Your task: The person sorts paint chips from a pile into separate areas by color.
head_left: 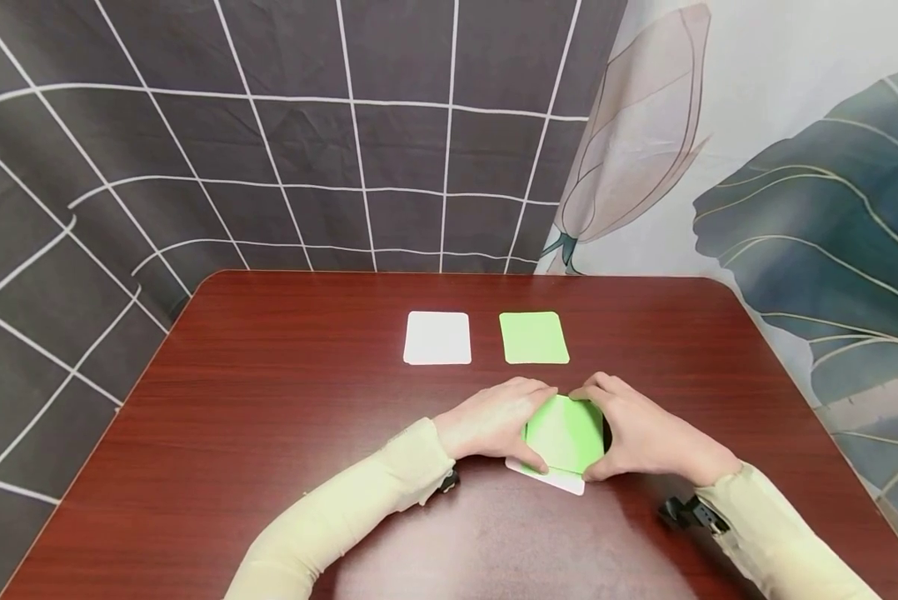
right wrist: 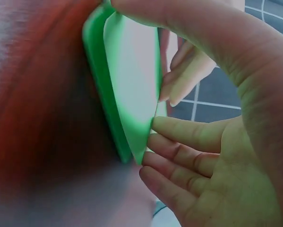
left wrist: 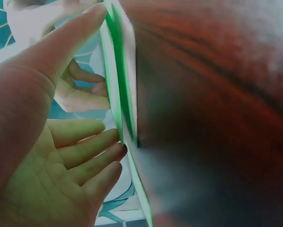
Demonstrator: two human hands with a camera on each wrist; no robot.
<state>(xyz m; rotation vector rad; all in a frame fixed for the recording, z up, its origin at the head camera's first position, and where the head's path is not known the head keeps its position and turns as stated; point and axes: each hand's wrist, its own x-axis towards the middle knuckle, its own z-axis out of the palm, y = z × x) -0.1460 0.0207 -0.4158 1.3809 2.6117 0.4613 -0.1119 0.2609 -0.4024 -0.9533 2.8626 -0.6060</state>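
Several square cards with rounded corners lie between my two hands. Uppermost is a light green card (head_left: 565, 433), slightly bowed in the right wrist view, with another green card (right wrist: 99, 75) just below it. A white card (head_left: 571, 483) pokes out underneath at the near side. My left hand (head_left: 494, 421) grips the green cards from the left, thumb at the near edge and fingers at the far edge. From the right, my right hand (head_left: 644, 433) holds them the same way, its fingertips along the edges in the right wrist view.
Farther back on the red-brown wooden table (head_left: 269, 400) lie a white card (head_left: 437, 338) and, to its right, a green card (head_left: 535, 338), both flat and apart. Behind the table hang a dark grid-patterned curtain (head_left: 306, 142) and a floral one (head_left: 741, 200).
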